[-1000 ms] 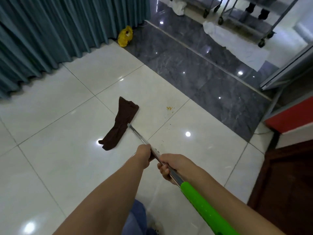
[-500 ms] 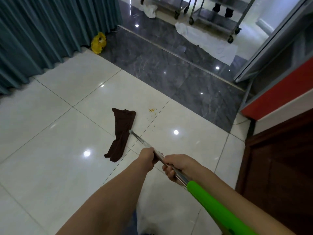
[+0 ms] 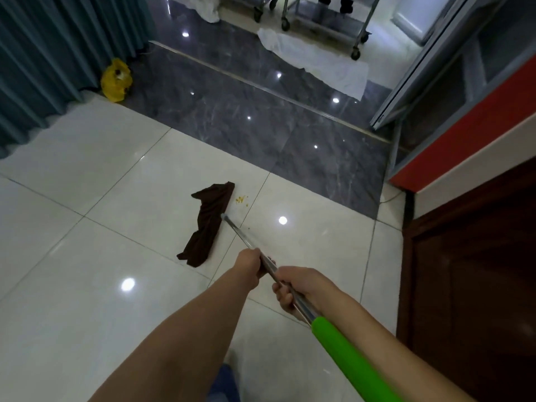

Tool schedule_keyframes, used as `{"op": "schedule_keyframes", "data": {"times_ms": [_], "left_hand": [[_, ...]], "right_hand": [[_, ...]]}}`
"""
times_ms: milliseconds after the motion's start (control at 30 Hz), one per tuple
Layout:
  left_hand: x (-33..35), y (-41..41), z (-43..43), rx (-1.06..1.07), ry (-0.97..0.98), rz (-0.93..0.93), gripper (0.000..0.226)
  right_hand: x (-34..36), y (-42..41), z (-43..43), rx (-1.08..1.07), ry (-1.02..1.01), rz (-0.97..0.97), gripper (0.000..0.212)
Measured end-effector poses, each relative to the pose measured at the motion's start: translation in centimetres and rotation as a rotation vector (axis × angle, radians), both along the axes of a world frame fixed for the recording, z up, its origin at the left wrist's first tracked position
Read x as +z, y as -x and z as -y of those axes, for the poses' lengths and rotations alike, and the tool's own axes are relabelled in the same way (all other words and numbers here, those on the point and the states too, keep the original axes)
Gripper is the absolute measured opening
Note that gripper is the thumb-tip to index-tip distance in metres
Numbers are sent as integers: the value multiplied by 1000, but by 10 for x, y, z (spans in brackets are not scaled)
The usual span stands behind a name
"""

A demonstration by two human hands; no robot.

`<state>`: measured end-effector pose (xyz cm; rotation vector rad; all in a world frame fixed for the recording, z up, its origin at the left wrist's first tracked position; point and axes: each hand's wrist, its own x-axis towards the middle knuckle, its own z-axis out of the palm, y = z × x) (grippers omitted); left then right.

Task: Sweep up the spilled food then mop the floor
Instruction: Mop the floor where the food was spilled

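Curtain (image 3: 43, 53) far left, with a yellow bag (image 3: 116, 79) at its foot. Brown mop cloth (image 3: 208, 224) lies on the white floor (image 3: 87, 271). Spilled food (image 3: 241, 199): yellow crumbs just beside the cloth's far right corner. Left hand (image 3: 249, 266) clenched round the metal mop pole (image 3: 240, 234). Right hand (image 3: 301, 288) grips the same pole behind it, just ahead of the green sleeve (image 3: 348, 358).

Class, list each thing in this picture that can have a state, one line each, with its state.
left hand: grips the mop pole.
right hand: grips the pole, behind the left.
mop pole: slanted, tip at the brown cloth.
brown cloth: crumpled on the floor.
spilled food: unswept, beside the cloth.
yellow bag: slumped beside the curtain.
white cloth: spread flat.
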<state>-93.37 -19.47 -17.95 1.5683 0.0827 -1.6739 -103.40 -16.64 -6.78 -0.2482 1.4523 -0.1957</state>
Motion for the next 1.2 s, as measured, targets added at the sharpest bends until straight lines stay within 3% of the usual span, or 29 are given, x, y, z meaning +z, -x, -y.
{"op": "schedule_keyframes", "data": {"times_ms": [467, 567, 867, 1200], "left_hand": [[-14, -28, 57, -245, -6, 97, 38], [-10, -35, 46, -266, 34, 101, 44], [-3, -44, 0, -353, 80, 119, 27], [4, -12, -110, -462, 48, 175, 29]], "right_hand": [[-19, -33, 32, -306, -19, 119, 11], [-20, -40, 21, -330, -26, 127, 10], [-16, -48, -24, -392, -57, 177, 13], [-9, -12, -139, -444, -93, 265, 23]]}}
